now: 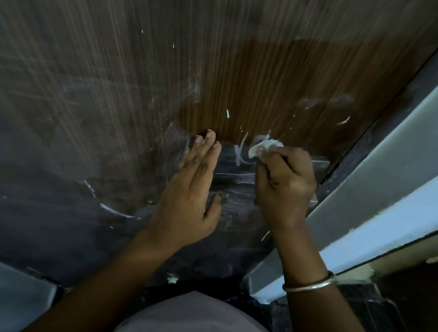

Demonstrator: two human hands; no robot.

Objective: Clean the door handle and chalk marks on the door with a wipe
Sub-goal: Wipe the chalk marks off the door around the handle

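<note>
Door (144, 48): brown, wood-grained, fills most of the view, with a darker smeared patch low down. Left hand (190, 190) lies flat on it, fingers straight and close together, thumb spread to the side. Right hand (284, 184) is just beside it, apart from it, with fingers curled and pinching a crumpled white wipe (263, 146) at the fingertips. The wipe is against the door surface. Chalk marks (238, 151): short white strokes between the 2 hands, just left of the wipe, with more flecks scattered above and to the lower left. Grey metal piece (320, 161) at the door's edge is partly hidden behind the right hand; cannot tell if it is the handle. Thin metal bangle (311, 284) on the right wrist. Pale door frame (417, 161) runs diagonally along the right.
</note>
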